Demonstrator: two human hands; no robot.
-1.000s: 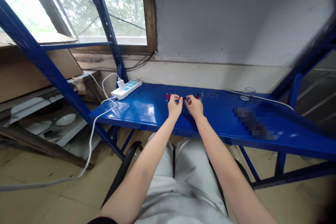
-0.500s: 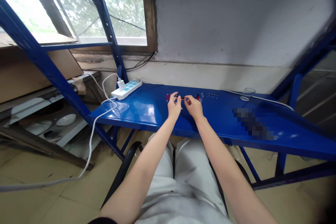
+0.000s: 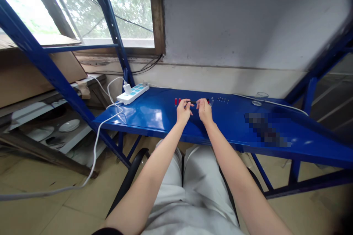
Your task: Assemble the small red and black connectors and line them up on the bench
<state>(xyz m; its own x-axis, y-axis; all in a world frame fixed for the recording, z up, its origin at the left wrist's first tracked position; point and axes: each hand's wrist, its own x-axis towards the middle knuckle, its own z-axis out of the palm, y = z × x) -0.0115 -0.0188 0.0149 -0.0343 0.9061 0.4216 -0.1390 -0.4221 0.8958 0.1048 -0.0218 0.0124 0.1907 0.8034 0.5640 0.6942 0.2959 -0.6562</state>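
Observation:
Both of my hands meet above the blue table (image 3: pixel 154 106), a short gap between them. My left hand (image 3: pixel 183 114) is closed in a pinch on the left end of a small dark stick-shaped piece (image 3: pixel 193 102). My right hand (image 3: pixel 204 111) pinches the right end, where its fingers cover part of the piece. Just beyond my left hand are two small red tubes (image 3: pixel 175 102). Beside my right hand are a red-and-black piece (image 3: pixel 209 101), partly hidden, and a small clear tube (image 3: pixel 212 101). Several tiny pieces (image 3: pixel 223 100) lie farther right.
A white power strip (image 3: pixel 134 94) with a plugged-in charger and cables sits at the table's left end. A clear glass cup (image 3: pixel 259 98) is at the back right, near a white cable. A blurred-out dark object (image 3: pixel 266 130) lies front right. Blue posts frame both sides.
My right hand has turned, its fingers now more upright and drawn together, showing more of the dark piece. My left hand has barely moved; a second red tube now shows beside it.

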